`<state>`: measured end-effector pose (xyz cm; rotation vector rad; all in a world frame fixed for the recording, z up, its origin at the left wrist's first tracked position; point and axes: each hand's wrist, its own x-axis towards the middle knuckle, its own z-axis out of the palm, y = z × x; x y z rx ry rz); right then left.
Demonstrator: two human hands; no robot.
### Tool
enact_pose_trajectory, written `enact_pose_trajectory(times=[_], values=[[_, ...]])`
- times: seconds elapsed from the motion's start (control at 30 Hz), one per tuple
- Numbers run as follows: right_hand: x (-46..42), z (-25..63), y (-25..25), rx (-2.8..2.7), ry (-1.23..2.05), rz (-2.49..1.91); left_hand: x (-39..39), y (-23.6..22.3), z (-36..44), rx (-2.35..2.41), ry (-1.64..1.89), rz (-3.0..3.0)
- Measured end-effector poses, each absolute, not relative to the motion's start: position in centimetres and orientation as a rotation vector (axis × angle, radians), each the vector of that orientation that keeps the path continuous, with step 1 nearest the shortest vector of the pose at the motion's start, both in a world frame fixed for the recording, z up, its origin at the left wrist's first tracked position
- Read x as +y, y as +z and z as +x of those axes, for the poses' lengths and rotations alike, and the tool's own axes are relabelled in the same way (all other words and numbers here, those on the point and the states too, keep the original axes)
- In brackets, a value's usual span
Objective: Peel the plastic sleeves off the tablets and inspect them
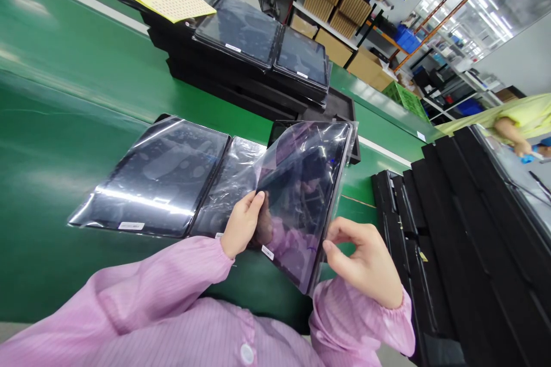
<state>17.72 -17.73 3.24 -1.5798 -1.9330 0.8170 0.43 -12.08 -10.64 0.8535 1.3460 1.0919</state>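
Observation:
A dark glossy screen panel (301, 206) in a clear plastic film stands tilted up off the bench. My left hand (243, 221) grips its left edge, thumb on the front face. At the right edge, my right hand (364, 258) pinches the panel's rim or its film between thumb and fingers; which of the two I cannot tell. A small white label (267, 252) sits near the panel's lower left corner. Left of it, another film-covered panel (159, 178) lies flat on a black tray, and crumpled clear film (235, 175) shows beside that one.
Stacked black trays with more panels (245, 31) stand at the back, a yellow sticker sheet (172, 0) on top. Tall black tray stacks (465, 212) rise at the right. Beyond them is a co-worker's hand (514, 135). The green bench (38, 195) runs underneath.

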Motion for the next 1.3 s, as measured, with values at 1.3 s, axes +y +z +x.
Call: enact_pose_trajectory(times=[1.3], values=[[-21.1, 15.4, 2.7, -2.013, -0.331, -1.761, -12.4, -10.9, 0.4, 1.393, 1.119, 0.925]])
